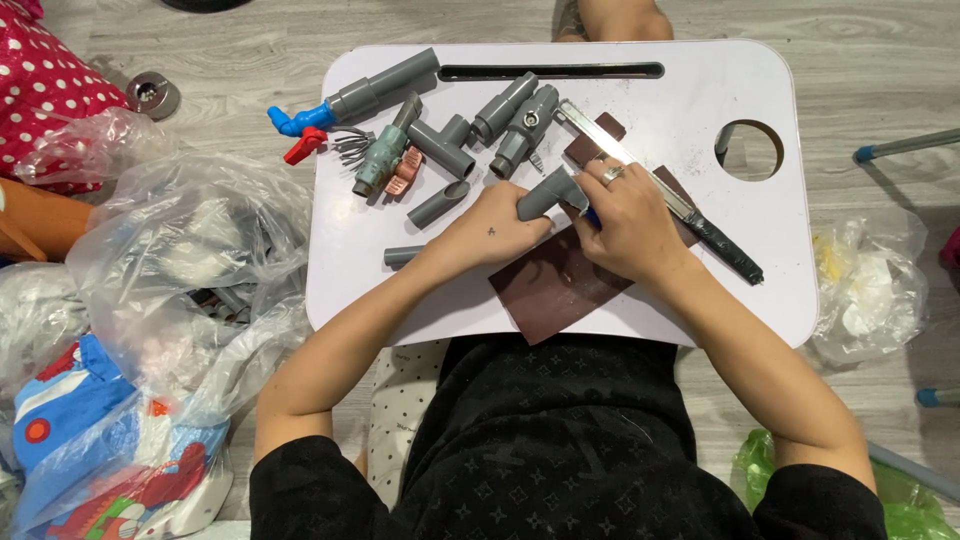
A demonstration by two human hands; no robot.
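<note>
Grey elbow fitting (548, 192) gripped by both left hand (495, 232) and right hand (625, 222) over brown sandpaper (560, 285); other pipe fittings (445, 135) lie loose on white tray (760, 240), unassembled.

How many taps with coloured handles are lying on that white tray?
2: a grey tap with a blue handle at the tray's upper left corner, and a greenish tap with a red handle just below it. Others may hide in the bags.
</note>
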